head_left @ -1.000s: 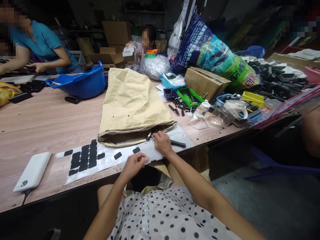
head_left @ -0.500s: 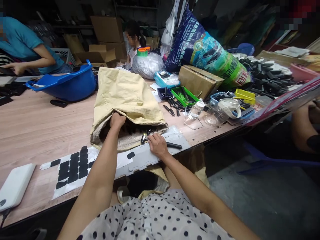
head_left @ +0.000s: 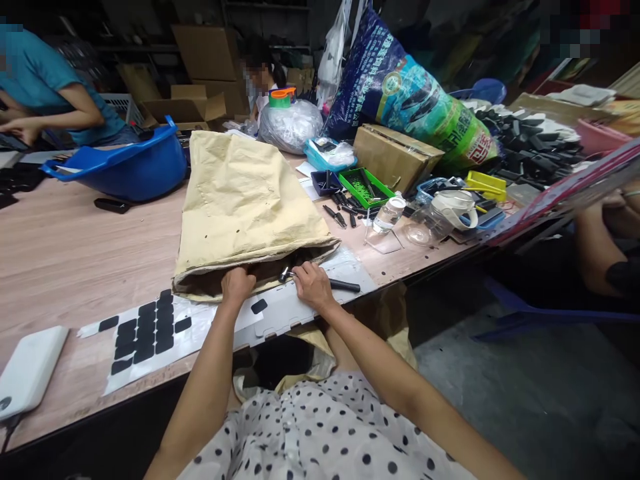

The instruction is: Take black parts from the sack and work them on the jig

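Observation:
A cream sack (head_left: 245, 193) lies flat on the table with its mouth facing me. At that mouth, by the lower lip, my left hand (head_left: 238, 287) is closed; what is in its fingers, if anything, is hidden. Just to the right, my right hand (head_left: 313, 285) is wrapped over a black-handled tool (head_left: 345, 285) whose small shiny metal head pokes out left of the fingers. Beneath that hand is a grey flat sheet (head_left: 280, 313) with one black rounded patch (head_left: 259, 306) on it. Dark items show dimly inside the sack.
White backing sheets with several black rounded patches (head_left: 145, 340) lie left, near a white power bank (head_left: 33, 370). A blue basin (head_left: 125, 167) stands behind. Rightward are a green tray (head_left: 367, 188), a clear bottle (head_left: 389, 215), a jug (head_left: 445, 217) and a carton (head_left: 395, 157). Co-workers sit left, behind and right.
My left hand has drawn back toward me from deeper in the sack's mouth to its lower lip. The raised upper flap has dropped flatter. My right hand stays on the tool.

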Motion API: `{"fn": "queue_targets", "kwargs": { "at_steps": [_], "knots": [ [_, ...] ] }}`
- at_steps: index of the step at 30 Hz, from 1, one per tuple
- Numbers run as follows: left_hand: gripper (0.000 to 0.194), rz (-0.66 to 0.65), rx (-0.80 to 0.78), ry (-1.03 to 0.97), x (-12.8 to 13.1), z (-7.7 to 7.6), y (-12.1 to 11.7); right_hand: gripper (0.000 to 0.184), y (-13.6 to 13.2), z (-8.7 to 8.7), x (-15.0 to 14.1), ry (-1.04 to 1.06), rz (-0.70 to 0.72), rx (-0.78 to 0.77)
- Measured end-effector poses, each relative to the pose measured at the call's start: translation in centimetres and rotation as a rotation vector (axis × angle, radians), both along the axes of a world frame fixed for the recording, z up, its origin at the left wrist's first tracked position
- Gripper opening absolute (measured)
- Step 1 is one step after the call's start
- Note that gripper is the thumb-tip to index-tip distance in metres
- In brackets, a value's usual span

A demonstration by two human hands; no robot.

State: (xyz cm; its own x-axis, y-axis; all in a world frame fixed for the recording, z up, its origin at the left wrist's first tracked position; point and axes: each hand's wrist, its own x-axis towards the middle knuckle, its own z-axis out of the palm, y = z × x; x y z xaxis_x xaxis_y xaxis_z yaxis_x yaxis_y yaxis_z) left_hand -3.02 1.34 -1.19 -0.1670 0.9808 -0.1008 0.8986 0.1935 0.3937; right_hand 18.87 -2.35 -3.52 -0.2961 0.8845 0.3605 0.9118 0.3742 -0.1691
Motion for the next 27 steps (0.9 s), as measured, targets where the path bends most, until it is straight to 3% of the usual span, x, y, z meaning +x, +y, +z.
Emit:
{"fn": "queue_targets", "kwargs": {
  "at_steps": [5, 9, 16, 27],
  "knots": [
    [0.029, -0.207, 0.193, -0.161, -1.1, -0.7, -4.1, 0.016, 0.1, -0.1, 0.1, 0.014, -0.003, -0.001],
    [0.021, -0.189, 0.318, -0.266, -1.5, -1.8, -5.7, 0.018, 0.3, -0.2, 0.4, 0.017, 0.016, 0.001],
    [0.01, -0.171, 0.341, -0.338, -1.5, -2.9, -5.5, 0.021, 0.0, 0.2, 0.7, 0.096, 0.055, -0.019],
    [0.011, -0.097, 0.333, -0.334, -0.5, -3.0, -5.4, 0.026, -2.5, 1.7, -3.8, 0.388, 0.155, -0.094]
  ]
}}
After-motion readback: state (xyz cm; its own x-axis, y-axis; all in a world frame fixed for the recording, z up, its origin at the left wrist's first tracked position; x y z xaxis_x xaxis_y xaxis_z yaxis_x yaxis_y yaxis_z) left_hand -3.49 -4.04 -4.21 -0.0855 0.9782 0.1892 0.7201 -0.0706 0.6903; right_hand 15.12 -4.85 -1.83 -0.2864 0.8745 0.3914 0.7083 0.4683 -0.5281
